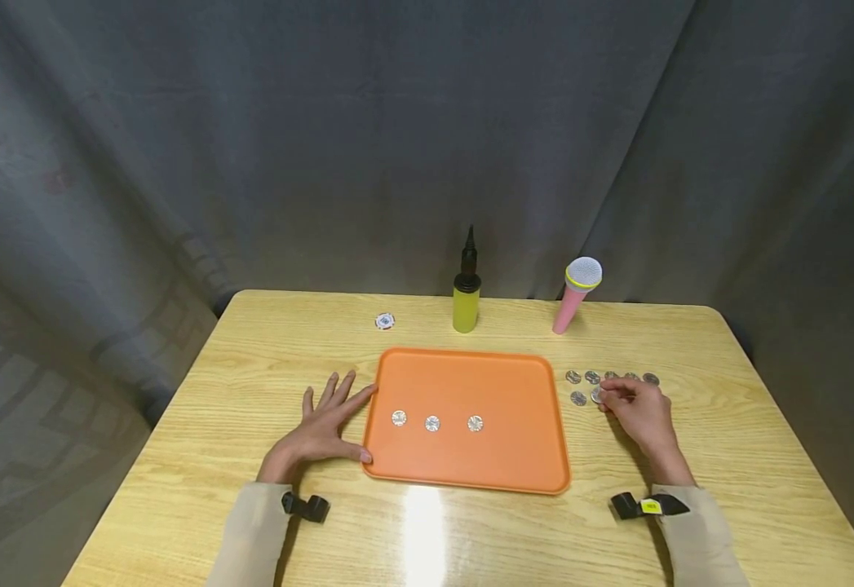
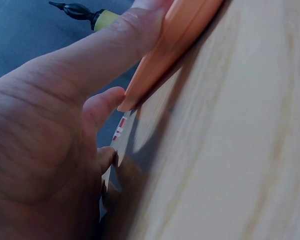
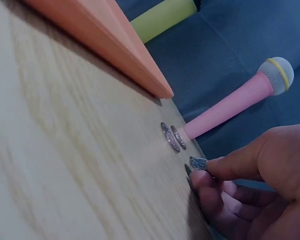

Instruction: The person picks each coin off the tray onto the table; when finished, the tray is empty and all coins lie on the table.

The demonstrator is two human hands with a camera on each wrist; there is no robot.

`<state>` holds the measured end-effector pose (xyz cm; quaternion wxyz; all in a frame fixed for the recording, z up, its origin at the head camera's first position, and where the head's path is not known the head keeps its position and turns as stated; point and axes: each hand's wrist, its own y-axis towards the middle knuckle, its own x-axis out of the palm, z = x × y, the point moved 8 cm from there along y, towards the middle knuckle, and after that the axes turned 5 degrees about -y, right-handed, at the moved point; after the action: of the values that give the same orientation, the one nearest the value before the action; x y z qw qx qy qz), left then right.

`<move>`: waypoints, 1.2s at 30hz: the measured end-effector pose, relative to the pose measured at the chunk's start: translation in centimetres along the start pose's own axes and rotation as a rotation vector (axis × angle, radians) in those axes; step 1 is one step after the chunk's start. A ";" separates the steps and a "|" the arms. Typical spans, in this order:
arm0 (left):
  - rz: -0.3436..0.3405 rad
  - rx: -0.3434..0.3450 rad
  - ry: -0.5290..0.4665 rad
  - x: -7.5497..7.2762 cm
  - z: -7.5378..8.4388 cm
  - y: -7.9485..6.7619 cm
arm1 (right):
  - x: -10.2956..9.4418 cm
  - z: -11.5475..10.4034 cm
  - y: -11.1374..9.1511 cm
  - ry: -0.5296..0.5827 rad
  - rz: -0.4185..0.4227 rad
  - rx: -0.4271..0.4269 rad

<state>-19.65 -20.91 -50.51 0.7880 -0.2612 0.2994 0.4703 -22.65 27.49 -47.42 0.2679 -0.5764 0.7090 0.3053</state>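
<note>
My right hand [image 1: 641, 416] pinches a silver coin [image 3: 198, 163] between thumb and fingertips, at the right of the orange tray [image 1: 463, 465]. Several more silver coins lie around it on the table, in two rows; one coin [image 1: 578, 398] is just left of the hand, and part of the far row is covered by the fingers. With fingers spread, my left hand [image 1: 320, 428] rests at the tray's left edge, thumb and index fingertip against the rim. Inside the tray are three coins: a left coin [image 1: 399, 417], a middle coin [image 1: 432, 423] and a right coin [image 1: 475, 423].
Behind the tray stands a yellow-green hand pump [image 1: 466, 306] with a black nozzle. A pink toy microphone [image 1: 572, 302] stands to its right. A white poker chip [image 1: 385, 321] lies at the back left of the wooden table [image 1: 485, 538]. Grey curtains [image 1: 397, 163] hang behind.
</note>
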 end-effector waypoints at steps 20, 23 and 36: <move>-0.006 -0.012 -0.001 -0.1 0.1 0.1 | 0.3 -0.8 0.0 -0.218 0.043 -0.089; -0.009 -0.016 -0.002 0.0 0.0 0.2 | 0.2 -0.7 -0.1 -0.212 0.039 -0.084; -0.015 -0.006 -0.010 -0.1 0.1 0.2 | -1.9 -2.5 -0.3 -0.155 0.102 -0.136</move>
<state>-19.86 -20.79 -50.40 0.7923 -0.2635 0.2918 0.4666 -22.11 26.83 -44.44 0.2666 -0.5311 0.6921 0.4097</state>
